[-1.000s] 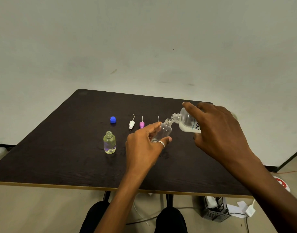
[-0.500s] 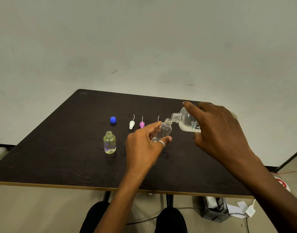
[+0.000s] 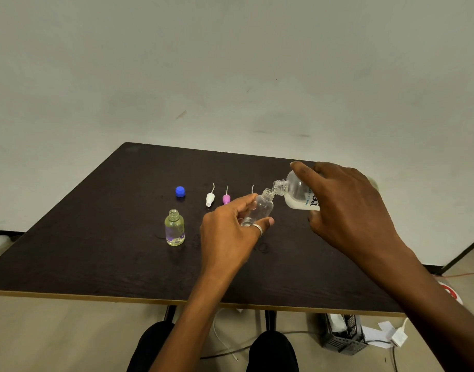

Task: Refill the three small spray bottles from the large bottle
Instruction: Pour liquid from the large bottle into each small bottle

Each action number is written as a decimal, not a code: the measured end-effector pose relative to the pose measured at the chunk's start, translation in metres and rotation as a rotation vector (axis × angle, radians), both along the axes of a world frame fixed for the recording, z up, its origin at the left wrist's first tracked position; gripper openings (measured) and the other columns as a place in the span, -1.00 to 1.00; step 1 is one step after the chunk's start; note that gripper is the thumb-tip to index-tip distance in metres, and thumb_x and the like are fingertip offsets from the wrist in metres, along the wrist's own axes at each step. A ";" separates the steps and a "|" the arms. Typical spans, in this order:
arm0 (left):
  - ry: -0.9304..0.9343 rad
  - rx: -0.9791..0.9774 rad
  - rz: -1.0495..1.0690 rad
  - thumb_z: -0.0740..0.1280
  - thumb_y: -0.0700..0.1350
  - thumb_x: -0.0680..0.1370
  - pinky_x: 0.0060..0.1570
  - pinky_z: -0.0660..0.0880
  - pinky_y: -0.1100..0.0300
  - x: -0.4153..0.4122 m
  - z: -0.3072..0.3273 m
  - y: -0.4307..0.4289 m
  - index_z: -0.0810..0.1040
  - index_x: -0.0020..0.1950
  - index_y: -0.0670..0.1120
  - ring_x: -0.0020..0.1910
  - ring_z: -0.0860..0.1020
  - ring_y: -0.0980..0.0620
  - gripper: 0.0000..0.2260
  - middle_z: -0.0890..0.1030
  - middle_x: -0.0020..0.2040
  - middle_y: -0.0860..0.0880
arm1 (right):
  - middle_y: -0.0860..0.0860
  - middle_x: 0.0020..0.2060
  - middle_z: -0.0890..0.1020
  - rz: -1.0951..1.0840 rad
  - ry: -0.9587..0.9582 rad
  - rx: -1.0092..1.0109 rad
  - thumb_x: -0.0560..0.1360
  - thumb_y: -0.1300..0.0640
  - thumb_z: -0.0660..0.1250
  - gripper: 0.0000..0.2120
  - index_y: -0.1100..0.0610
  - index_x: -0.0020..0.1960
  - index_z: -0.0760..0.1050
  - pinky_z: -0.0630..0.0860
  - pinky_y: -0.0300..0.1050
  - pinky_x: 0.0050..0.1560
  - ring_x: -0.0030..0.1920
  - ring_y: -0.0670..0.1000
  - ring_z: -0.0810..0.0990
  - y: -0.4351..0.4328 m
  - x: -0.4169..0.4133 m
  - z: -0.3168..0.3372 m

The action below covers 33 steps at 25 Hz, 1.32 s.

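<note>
Left hand [image 3: 232,232]: you're gripping the small bottle [image 3: 260,208], tilted to meet the pour.
Right hand [image 3: 346,205]: you're clasping the big bottle [image 3: 297,191], tipped, necks touching to avoid spills.

Covered by the right hand [image 3: 346,208], centre right: rear of the large bottle [image 3: 296,191], label [image 3: 312,203] cut to a few letters. Behind the left hand [image 3: 230,234]: base of the small bottle [image 3: 264,206], all but the tube of a spray head [image 3: 252,188]. Too small to tell: flow between necks.
</note>
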<state>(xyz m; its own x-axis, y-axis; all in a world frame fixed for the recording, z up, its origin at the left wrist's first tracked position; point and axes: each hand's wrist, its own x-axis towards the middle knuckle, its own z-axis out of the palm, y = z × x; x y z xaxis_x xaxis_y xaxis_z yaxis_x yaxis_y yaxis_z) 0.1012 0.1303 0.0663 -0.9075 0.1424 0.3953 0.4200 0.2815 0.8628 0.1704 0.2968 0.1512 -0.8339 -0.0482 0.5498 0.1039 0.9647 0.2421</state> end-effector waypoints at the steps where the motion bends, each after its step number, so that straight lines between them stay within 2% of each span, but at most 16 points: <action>1: 0.000 -0.001 0.001 0.59 0.08 0.35 0.01 0.46 0.53 0.000 0.000 0.000 0.61 0.29 0.08 0.02 0.61 0.29 -0.48 0.69 0.10 0.15 | 0.07 0.01 0.62 0.000 0.000 0.002 0.21 0.26 0.47 -0.24 0.00 0.38 0.39 0.50 0.07 0.03 0.02 0.20 0.58 0.000 0.000 0.000; 4: 0.003 0.004 0.007 0.59 0.08 0.35 0.05 0.52 0.45 0.000 -0.001 -0.001 0.62 0.28 0.09 0.01 0.61 0.31 -0.49 0.69 0.09 0.16 | 0.07 0.02 0.62 0.003 0.003 0.003 0.22 0.26 0.47 -0.24 0.00 0.38 0.38 0.49 0.08 0.05 0.04 0.20 0.58 0.000 0.000 0.000; 9: 0.006 -0.001 0.007 0.59 0.06 0.35 -0.03 0.42 0.58 0.000 0.001 -0.001 0.60 0.29 0.07 -0.02 0.60 0.31 -0.48 0.68 0.11 0.13 | 0.07 0.04 0.62 0.005 0.004 -0.009 0.22 0.27 0.45 -0.25 -0.01 0.38 0.38 0.48 0.08 0.06 0.04 0.20 0.57 0.000 -0.001 0.001; 27: 0.004 0.031 0.002 0.60 0.05 0.35 0.10 0.57 0.30 0.000 -0.001 -0.001 0.61 0.29 0.06 0.01 0.63 0.28 -0.48 0.69 0.09 0.14 | 0.08 0.03 0.61 0.008 -0.006 -0.002 0.21 0.26 0.48 -0.23 0.00 0.39 0.38 0.50 0.10 0.05 0.04 0.21 0.57 -0.001 -0.002 0.001; 33: -0.001 0.032 -0.007 0.60 0.03 0.35 0.06 0.53 0.42 0.001 -0.001 -0.001 0.60 0.29 0.05 0.01 0.62 0.29 -0.48 0.69 0.09 0.13 | 0.09 0.04 0.62 0.008 -0.013 -0.010 0.20 0.25 0.50 -0.22 0.00 0.39 0.39 0.50 0.12 0.07 0.05 0.22 0.58 0.000 -0.002 0.001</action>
